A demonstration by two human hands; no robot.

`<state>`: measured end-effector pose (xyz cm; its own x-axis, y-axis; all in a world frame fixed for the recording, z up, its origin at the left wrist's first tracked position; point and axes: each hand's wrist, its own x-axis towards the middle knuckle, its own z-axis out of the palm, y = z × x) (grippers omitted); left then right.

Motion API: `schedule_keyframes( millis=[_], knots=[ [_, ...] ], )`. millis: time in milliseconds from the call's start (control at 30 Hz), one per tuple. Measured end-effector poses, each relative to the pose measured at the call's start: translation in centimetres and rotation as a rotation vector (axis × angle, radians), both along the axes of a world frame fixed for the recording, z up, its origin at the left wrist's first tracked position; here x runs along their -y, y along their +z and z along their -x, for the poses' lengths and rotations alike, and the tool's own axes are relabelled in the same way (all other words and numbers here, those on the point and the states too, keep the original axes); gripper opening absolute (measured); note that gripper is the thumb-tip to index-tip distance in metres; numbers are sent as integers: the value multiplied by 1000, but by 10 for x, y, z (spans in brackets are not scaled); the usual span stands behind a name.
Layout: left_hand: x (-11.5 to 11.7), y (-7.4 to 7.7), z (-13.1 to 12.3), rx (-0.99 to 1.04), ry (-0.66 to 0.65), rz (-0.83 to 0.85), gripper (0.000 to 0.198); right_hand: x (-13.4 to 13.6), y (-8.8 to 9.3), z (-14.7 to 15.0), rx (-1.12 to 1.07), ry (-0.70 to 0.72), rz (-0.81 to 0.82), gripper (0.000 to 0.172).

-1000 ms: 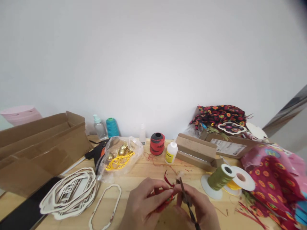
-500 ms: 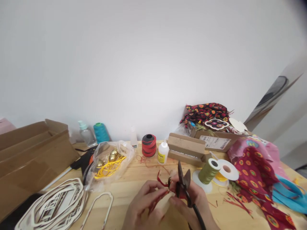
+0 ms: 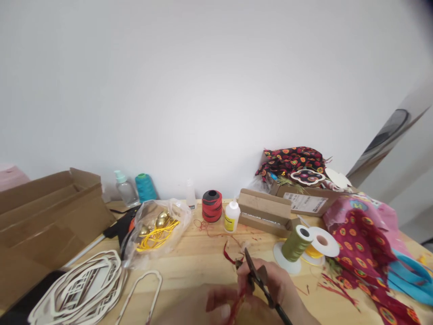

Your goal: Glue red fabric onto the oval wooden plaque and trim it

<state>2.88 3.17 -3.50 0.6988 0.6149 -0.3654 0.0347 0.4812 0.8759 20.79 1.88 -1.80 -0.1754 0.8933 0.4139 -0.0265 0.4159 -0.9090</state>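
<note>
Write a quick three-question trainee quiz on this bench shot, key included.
1. Which hand holds the dark scissors?
2. True or false: in this view, the teal spool stands left of the red-and-black spool.
3. What colour is the label on the white bottle just right of the red-and-black spool? A) blue B) yellow C) green

Key: 1. The right hand. 2. True. 3. B.

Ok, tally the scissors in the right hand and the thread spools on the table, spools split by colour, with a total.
Dark scissors in the right hand: 1
Teal spool: 1
Red-and-black spool: 1
Olive-green spool: 1
Yellow-thread spool with white flange: 1
Total: 5
</note>
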Motion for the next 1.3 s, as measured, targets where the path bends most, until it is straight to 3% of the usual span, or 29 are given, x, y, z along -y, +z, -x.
schedule_keyframes(
  millis=[100, 167, 267, 367, 467, 567, 700, 933, 1067, 1300],
  knots=[
    [-3, -1, 1, 49, -38, 67, 36, 0, 2, -1, 87, -6, -32, 28],
    [-4, 6, 0, 101, 47, 125, 38, 1, 4, -3, 133, -61, -34, 23],
    [-4, 22, -4, 229, 342, 177, 43, 0, 5, -10, 135, -176, -12, 26],
    [-3, 37, -8, 266, 626, 125, 36, -3, 4, -15, 156, -201, -68, 33],
    [-3, 44, -8, 215, 773, 14, 27, -6, 6, -14, 357, -194, -208, 42],
    [-3, 43, -8, 219, 799, -103, 29, -8, 12, -13, 589, -229, -338, 45],
    [-3, 39, -9, 183, 823, -143, 31, -10, 16, -15, 741, -264, -453, 42],
    [-2, 37, -9, 249, 775, -228, 22, -7, 18, -15, 728, -256, -637, 35],
    [0, 42, -9, 239, 767, -306, 14, -5, 20, -15, 777, -275, -649, 30],
    [0, 39, -8, 244, 723, -264, 16, -5, 15, -20, 823, -277, -668, 31]
  ],
)
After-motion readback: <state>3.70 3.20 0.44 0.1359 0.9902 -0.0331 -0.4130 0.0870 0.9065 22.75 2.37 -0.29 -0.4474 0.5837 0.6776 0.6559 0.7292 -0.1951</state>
